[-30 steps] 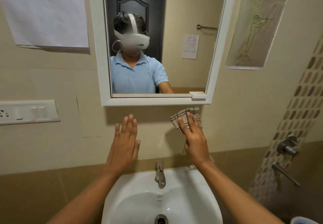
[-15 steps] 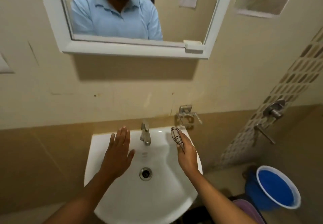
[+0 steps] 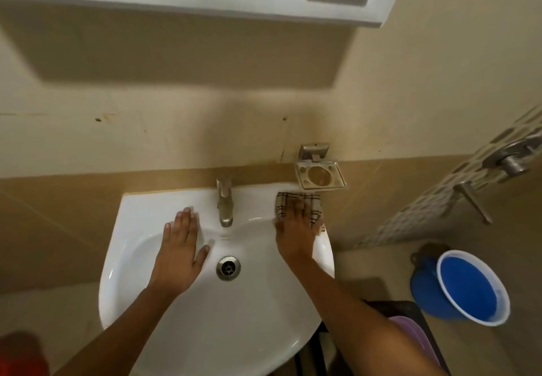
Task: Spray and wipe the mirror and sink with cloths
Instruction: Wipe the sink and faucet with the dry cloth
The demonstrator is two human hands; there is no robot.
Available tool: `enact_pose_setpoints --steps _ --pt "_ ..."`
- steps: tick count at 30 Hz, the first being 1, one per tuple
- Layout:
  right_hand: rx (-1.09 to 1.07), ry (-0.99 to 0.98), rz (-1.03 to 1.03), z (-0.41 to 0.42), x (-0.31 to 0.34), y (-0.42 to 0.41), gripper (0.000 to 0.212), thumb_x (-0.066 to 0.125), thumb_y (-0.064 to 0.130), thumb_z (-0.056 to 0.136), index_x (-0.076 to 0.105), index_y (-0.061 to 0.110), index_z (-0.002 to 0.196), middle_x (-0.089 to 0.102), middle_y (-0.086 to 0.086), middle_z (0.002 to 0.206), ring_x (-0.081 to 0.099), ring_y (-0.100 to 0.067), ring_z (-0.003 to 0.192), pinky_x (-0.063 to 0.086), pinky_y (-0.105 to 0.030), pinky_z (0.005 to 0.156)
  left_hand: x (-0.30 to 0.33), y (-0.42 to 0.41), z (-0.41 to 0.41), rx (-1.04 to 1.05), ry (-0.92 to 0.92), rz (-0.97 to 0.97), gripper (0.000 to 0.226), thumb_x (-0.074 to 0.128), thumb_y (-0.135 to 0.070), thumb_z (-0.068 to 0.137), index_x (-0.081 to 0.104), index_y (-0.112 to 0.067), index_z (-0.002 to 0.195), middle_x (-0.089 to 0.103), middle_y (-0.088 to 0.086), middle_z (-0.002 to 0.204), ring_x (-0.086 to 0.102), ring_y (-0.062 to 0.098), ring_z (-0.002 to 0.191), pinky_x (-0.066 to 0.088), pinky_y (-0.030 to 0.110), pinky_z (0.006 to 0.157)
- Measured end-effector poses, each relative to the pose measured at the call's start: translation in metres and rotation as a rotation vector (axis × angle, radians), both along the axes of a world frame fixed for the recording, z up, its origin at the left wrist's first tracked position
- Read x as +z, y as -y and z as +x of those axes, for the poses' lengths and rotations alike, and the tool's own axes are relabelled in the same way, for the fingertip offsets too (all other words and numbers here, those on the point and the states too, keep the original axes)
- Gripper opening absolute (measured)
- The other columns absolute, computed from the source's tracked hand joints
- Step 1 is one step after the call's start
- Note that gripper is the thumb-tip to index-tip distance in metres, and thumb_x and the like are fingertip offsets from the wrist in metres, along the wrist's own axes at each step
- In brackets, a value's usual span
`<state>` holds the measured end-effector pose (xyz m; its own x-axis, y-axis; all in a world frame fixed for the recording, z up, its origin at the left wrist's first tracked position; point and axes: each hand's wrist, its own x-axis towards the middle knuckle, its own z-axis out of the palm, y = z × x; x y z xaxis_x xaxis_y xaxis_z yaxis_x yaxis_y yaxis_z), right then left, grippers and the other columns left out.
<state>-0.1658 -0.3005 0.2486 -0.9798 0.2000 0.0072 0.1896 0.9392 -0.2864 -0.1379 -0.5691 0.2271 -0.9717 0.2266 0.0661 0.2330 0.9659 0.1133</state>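
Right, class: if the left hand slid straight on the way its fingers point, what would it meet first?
Probably the flat back ledge of the sink, then the wall behind. The left hand passes left of the tap.

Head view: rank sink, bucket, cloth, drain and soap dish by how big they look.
1. Sink
2. Bucket, though it sits lower and farther away, so true size is unsure
3. Cloth and soap dish look alike; the right hand hides part of the cloth
4. Drain

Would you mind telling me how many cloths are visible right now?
1. The checked cloth lies on the sink rim right of the tap, under the right hand. Others may be out of view.
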Motion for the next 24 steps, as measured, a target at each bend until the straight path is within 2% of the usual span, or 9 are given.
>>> enact_pose_setpoints --steps 3,5,7,9,12,14,18,21,24 --pt "0.129 0.046 0.109 -0.013 -0.009 -0.01 0.075 0.029 0.066 0.091 0.041 0.016 0.145 0.043 -0.014 0.149 0.037 -0.036 0.139 0.017 -0.069 0.108 -0.007 -0.002 -0.007 0.019 0.013 0.038 0.077 0.014 -0.055 0.098 0.007 -0.004 0.155 0.004 0.013 0.164 0.002 0.027 0.151 -0.01 0.034 0.12" --pt "0.24 0.079 0.205 -0.016 -0.011 -0.03 0.078 0.015 0.072 0.092 0.028 0.022 0.151 0.032 -0.01 0.156 0.028 -0.035 0.144 0.013 -0.072 0.108 -0.007 -0.003 -0.01 0.031 0.02 0.056 0.077 0.015 -0.055 0.098 0.006 -0.005 0.155 0.002 0.012 0.164 0.0 0.026 0.151 -0.01 0.034 0.12" --pt "0.264 0.125 0.27 -0.026 -0.008 -0.048 0.077 0.007 0.073 0.091 0.011 0.03 0.154 0.019 -0.007 0.161 0.017 -0.034 0.147 -0.001 -0.074 0.109 -0.006 -0.004 -0.013 0.05 0.028 0.079 0.076 0.018 -0.054 0.098 0.004 -0.006 0.156 0.001 0.011 0.164 -0.002 0.025 0.152 -0.009 0.034 0.12" --pt "0.177 0.121 0.231 -0.04 -0.007 -0.051 0.074 0.013 0.072 0.092 0.01 0.033 0.154 0.016 -0.008 0.162 0.016 -0.034 0.147 -0.006 -0.07 0.109 -0.004 -0.005 -0.016 0.074 0.032 0.097 0.076 0.019 -0.054 0.098 0.002 -0.008 0.156 -0.001 0.01 0.164 -0.004 0.023 0.152 -0.009 0.035 0.121" --pt "0.066 -0.026 0.206 -0.049 -0.011 -0.039 0.071 0.032 0.068 0.092 0.042 0.022 0.145 0.048 -0.014 0.143 0.045 -0.037 0.129 0.024 -0.066 0.108 -0.001 -0.007 -0.017 0.105 0.05 0.093 0.076 0.019 -0.054 0.098 -0.001 -0.009 0.156 -0.003 0.009 0.164 -0.007 0.022 0.151 -0.011 0.034 0.121" --pt "0.06 -0.112 0.2 -0.048 -0.018 -0.034 0.068 0.039 0.065 0.093 0.049 0.018 0.141 0.053 -0.015 0.139 0.049 -0.038 0.124 0.029 -0.063 0.105 -0.002 -0.006 -0.017 0.125 0.056 0.086 0.076 0.019 -0.055 0.098 -0.002 -0.01 0.156 -0.004 0.009 0.164 -0.008 0.021 0.151 -0.013 0.033 0.12" --pt "0.122 -0.104 0.15 -0.045 -0.023 -0.015 0.07 0.03 0.065 0.095 0.033 0.021 0.15 0.04 -0.017 0.15 0.042 -0.042 0.132 0.023 -0.066 0.109 -0.002 -0.005 -0.019 0.15 0.066 0.077 0.077 0.017 -0.057 0.097 -0.004 -0.011 0.156 -0.006 0.008 0.164 -0.011 0.02 0.151 -0.015 0.032 0.12" --pt "0.191 -0.105 0.12 -0.044 -0.024 0.009 0.074 0.031 0.066 0.094 0.021 0.023 0.153 0.028 -0.017 0.157 0.028 -0.039 0.143 0.02 -0.067 0.111 0.002 -0.005 -0.021 0.152 0.058 0.082 0.076 0.017 -0.056 0.098 -0.003 -0.011 0.156 -0.007 0.007 0.164 -0.01 0.021 0.151 -0.015 0.031 0.12" --pt "0.235 -0.113 0.071 -0.043 -0.024 0.028 0.075 0.037 0.066 0.091 0.027 0.023 0.152 0.023 -0.016 0.159 0.018 -0.036 0.147 0.015 -0.066 0.11 0.003 -0.003 -0.023 0.165 0.061 0.08 0.076 0.015 -0.057 0.097 0.002 -0.01 0.156 -0.003 0.008 0.164 -0.007 0.022 0.151 -0.016 0.03 0.119"
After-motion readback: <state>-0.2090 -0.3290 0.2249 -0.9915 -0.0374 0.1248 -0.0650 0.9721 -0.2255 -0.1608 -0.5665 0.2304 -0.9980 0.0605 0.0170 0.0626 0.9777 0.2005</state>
